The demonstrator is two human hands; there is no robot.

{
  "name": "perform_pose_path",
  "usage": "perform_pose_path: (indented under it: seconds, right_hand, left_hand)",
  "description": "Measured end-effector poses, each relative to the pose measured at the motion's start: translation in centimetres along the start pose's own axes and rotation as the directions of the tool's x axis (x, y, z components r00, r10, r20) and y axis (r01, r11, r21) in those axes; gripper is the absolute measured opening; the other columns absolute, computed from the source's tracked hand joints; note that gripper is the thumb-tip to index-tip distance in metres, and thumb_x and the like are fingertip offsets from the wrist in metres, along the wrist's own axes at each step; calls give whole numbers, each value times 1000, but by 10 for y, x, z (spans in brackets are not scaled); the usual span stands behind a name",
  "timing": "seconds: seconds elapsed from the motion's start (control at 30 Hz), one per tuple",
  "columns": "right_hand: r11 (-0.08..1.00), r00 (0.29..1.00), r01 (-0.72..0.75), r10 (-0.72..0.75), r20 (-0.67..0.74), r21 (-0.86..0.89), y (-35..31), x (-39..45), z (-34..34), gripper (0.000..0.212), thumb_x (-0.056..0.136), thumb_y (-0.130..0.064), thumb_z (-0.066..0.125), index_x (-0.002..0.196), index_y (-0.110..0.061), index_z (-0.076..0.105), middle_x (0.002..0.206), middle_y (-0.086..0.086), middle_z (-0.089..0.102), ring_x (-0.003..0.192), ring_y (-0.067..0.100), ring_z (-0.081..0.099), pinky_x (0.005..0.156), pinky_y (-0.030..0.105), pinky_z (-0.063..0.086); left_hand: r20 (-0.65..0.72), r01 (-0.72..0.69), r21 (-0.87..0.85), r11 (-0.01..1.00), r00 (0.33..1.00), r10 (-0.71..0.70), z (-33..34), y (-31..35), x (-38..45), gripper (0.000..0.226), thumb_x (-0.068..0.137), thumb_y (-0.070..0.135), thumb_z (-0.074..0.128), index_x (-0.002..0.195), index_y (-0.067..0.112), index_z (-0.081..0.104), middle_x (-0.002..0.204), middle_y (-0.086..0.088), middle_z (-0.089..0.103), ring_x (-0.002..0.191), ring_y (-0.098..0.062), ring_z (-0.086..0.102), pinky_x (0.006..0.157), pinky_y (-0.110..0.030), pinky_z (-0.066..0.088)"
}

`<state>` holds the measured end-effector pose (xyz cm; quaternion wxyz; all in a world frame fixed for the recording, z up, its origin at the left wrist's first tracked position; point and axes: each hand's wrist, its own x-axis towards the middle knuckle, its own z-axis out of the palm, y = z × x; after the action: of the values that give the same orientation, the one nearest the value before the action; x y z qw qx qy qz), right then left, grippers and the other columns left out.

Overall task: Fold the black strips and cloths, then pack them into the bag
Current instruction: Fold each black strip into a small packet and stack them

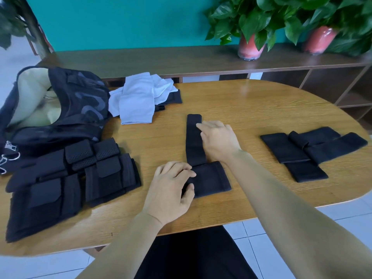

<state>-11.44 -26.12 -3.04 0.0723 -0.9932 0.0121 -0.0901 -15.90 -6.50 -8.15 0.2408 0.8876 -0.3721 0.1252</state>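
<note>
A black strip lies lengthwise on the wooden table, running away from me, its near end widening into a folded black pad. My left hand holds the pad's left edge, thumb curled under it and fingers on top. My right hand lies flat with straight fingers pressing on the strip's upper part. At the left stands an open black bag with a pale lining. A stack of folded black cloths sits in front of it. More black strips lie overlapped at the right.
White cloths lie heaped behind the strip, next to the bag, over a black piece. A brown shelf with two potted plants runs behind the table. The table's near edge curves just before my lap.
</note>
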Motion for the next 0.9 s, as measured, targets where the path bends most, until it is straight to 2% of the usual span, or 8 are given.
perform_pose_path:
  seconds: [0.13, 0.3, 0.47, 0.6, 0.7, 0.77, 0.83, 0.9]
  right_hand:
    - [984, 972, 94, -58, -227, 151, 2, -40, -14, 30, 95, -11, 46, 116, -13, 68, 112, 1, 70, 116, 23, 54, 90, 36, 36]
    - [956, 968, 181, -131, -215, 232, -1, -83, -9, 28, 85, -17, 52, 102, -17, 74, 90, -2, 73, 95, 17, 63, 86, 39, 45]
    - [958, 977, 211, -215, -2, 192, -6, -97, -2, 47, 75, -22, 47, 117, -21, 68, 111, -8, 69, 115, 9, 51, 96, 28, 32]
    - [967, 962, 213, -233, 143, 137, -9, -105, -6, 65, 73, -37, 41, 137, -25, 51, 139, -10, 50, 132, 8, 33, 109, 25, 19]
    - [968, 947, 237, -250, 204, 84, -11, -112, -7, 71, 76, -42, 50, 145, -26, 40, 149, -8, 36, 138, 10, 24, 113, 26, 13]
    - [968, 950, 241, -250, 189, 68, -10, -116, -6, 70, 78, -41, 55, 144, -26, 40, 146, -9, 37, 137, 11, 26, 113, 26, 13]
    - [966, 963, 233, -246, 114, 111, -6, -119, -3, 62, 77, -38, 55, 137, -26, 50, 137, -11, 47, 130, 11, 35, 108, 25, 21]
    - [945, 982, 181, -187, -4, 271, -2, -120, 0, 45, 75, -29, 58, 120, -26, 65, 120, -13, 60, 117, 9, 48, 97, 24, 31]
  left_hand:
    - [-67, -54, -61, 997, 996, 50, -1, -2, -2, 30, 85, 43, 57, 101, 22, 70, 113, 12, 62, 113, -9, 50, 101, -28, 30]
    - [128, -82, -20, 996, 988, 84, -8, -12, -6, 54, 78, 66, 56, 114, 28, 68, 127, 17, 59, 122, -1, 46, 111, -28, 17]
    - [305, -97, 2, 995, 948, 92, -26, -11, 10, 64, 76, 64, 46, 126, 27, 63, 139, 14, 53, 130, 1, 42, 111, -16, 2]
    - [387, -189, 91, 978, 911, 140, -31, -5, 19, 47, 82, 31, 59, 128, 20, 61, 137, 8, 56, 128, -9, 48, 115, -22, 17]
    - [370, -116, 84, 990, 926, 77, -31, -2, 17, 32, 86, 22, 55, 115, 22, 67, 119, 6, 66, 114, -13, 57, 101, -29, 40]
    - [300, 68, -53, 996, 953, -49, -35, 2, 13, 22, 87, 20, 56, 103, 25, 70, 94, 10, 70, 85, -3, 61, 79, -23, 48]
    - [284, 241, -238, 941, 944, -170, -40, 7, 10, 17, 86, 14, 57, 91, 24, 70, 69, 13, 63, 59, -2, 54, 57, -15, 42]
    - [308, 359, -393, 847, 919, -247, -43, 12, 7, 16, 86, 9, 57, 83, 20, 68, 59, 11, 57, 48, -2, 45, 50, -15, 36]
